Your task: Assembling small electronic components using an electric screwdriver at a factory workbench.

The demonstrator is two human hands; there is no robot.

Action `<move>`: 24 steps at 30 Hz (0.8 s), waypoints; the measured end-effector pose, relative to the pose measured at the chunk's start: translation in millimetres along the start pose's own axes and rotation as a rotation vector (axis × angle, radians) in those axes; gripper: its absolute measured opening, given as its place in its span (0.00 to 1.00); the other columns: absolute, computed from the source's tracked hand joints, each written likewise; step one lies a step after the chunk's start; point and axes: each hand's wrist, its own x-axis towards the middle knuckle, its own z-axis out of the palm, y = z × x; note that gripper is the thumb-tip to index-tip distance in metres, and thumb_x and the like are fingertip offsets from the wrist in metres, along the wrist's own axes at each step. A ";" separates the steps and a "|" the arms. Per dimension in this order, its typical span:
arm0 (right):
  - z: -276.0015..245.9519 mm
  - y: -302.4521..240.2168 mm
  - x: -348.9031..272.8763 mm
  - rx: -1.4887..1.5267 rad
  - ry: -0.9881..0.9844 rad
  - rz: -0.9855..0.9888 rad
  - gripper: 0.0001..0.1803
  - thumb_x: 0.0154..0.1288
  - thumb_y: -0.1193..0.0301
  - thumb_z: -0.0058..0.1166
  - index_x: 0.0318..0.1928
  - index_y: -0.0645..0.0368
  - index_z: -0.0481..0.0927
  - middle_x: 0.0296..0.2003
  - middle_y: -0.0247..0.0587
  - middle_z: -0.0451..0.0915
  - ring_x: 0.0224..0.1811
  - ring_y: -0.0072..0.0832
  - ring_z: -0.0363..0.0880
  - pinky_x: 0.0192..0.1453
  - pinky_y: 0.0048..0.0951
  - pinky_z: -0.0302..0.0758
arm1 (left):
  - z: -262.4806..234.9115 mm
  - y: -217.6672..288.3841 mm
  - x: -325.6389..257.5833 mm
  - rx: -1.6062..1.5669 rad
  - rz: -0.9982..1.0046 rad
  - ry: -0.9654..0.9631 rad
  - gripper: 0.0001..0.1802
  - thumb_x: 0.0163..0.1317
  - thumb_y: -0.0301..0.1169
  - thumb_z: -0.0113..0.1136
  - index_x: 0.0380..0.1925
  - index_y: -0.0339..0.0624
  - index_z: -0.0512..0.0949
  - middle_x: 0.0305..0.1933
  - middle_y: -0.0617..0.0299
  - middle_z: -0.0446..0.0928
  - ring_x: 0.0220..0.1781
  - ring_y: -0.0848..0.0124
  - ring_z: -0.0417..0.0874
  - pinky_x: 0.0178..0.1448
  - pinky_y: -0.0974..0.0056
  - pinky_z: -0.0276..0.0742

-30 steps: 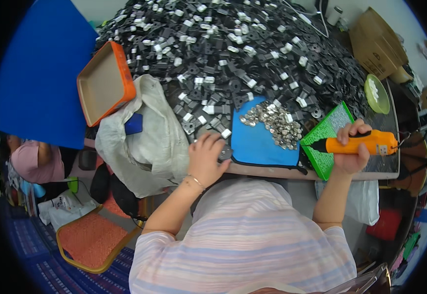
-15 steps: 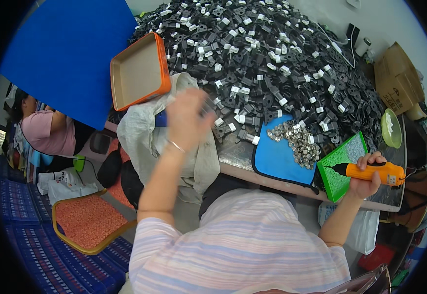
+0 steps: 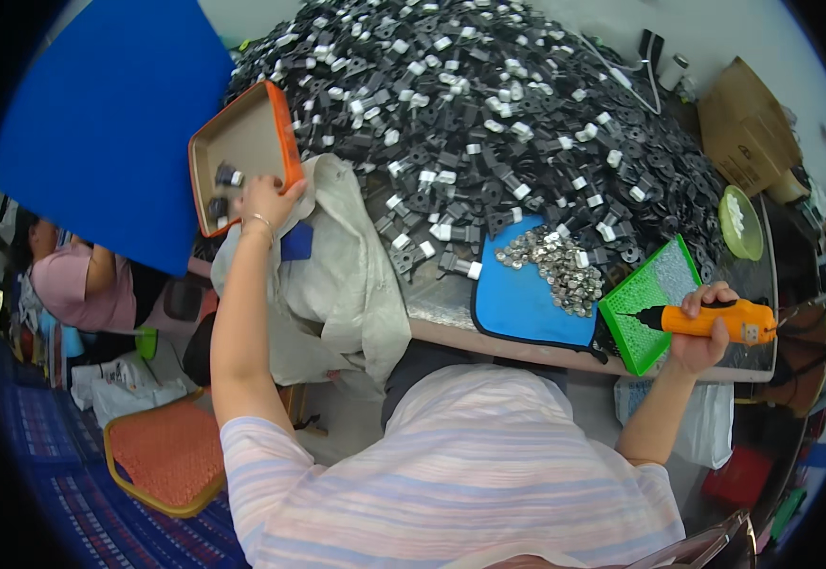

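My left hand [image 3: 269, 201] is at the near right corner of an orange-rimmed tray [image 3: 292, 156], its thumb apart from its fingers and nothing seen in its grasp. Two small black plug-like parts [image 3: 230, 176] are in the tray beside the fingertips, one with a white end. Wrapped in my right hand [image 3: 702, 332] is an orange electric screwdriver [image 3: 740, 322], its dark tip pointing left over a green tray [image 3: 633, 343] of tiny pieces. A blue mat [image 3: 517, 318] left of that tray bears a heap of small silver metal pieces [image 3: 569, 275].
A large pile of black and white plug parts [image 3: 489, 104] covers the table's back. A pale sack [image 3: 361, 284] drapes over the front edge. At the right stand a yellow-green bowl [image 3: 752, 237] and a cardboard box [image 3: 740, 133]. Another person [image 3: 86, 284] sits at the left.
My left hand has moved left from above the sack to the orange tray, where black parts now show. The right hand still holds the screwdriver. The whole view has shifted slightly.
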 end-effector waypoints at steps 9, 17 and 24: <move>-0.5 -23.5 -8.2 -0.051 0.096 -0.059 0.19 0.56 0.65 0.55 0.44 0.61 0.68 0.36 0.39 0.65 0.30 0.27 0.69 0.37 0.27 0.67 | 36.0 -17.6 41.1 -0.249 -0.059 0.026 0.20 0.54 0.47 0.57 0.44 0.49 0.79 0.44 0.52 0.80 0.51 0.53 0.78 0.57 0.44 0.62; -33.4 -35.3 -13.6 -0.111 0.367 -0.106 0.16 0.54 0.76 0.54 0.44 0.64 0.68 0.35 0.43 0.71 0.30 0.31 0.73 0.36 0.28 0.72 | -90.2 45.8 -34.5 -0.110 0.337 0.250 0.12 0.50 0.36 0.62 0.35 0.44 0.80 0.33 0.56 0.79 0.41 0.56 0.77 0.51 0.55 0.64; -27.6 -18.5 -10.2 -0.139 0.375 -0.096 0.16 0.51 0.78 0.54 0.41 0.64 0.69 0.34 0.43 0.71 0.29 0.29 0.74 0.35 0.28 0.73 | -141.8 149.6 -87.9 -0.088 0.969 0.079 0.09 0.46 0.31 0.63 0.28 0.41 0.80 0.31 0.58 0.76 0.41 0.58 0.74 0.58 0.52 0.60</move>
